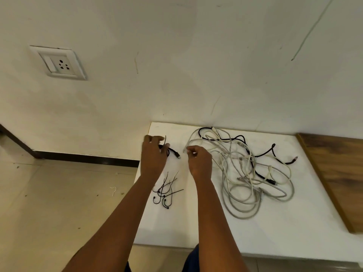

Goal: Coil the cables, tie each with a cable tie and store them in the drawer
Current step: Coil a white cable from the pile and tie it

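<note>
**Black cable gathered in the left hand, loose cables still in a heap**

Both hands are raised over the far left part of the white counter (196, 228). The left hand (154, 154) has its fingers (157, 138) curled round a small black cable (172, 151); the bundle sits inside the grip, and its plug end sticks out to the right, lying just between the two hands. A thin black cable tie (165, 139) stands up out of the same grip, beside the fingertips. The right hand (199, 160) is near, a little to the right, with its fingers bent in towards the thumb; whether they pinch anything I cannot tell, as the spot is too small and blurred.

Below the left hand, near the wrist, a scatter of spare cable ties (165, 191) lies flat on the counter. To the right of the right hand lies the tangled heap of grey and white cables (245, 183), with a long black cable (263, 154) threaded through it, touching neither hand. A wooden panel (334, 173) borders the counter on the right, and a wall socket (59, 62) sits high on the left
</note>
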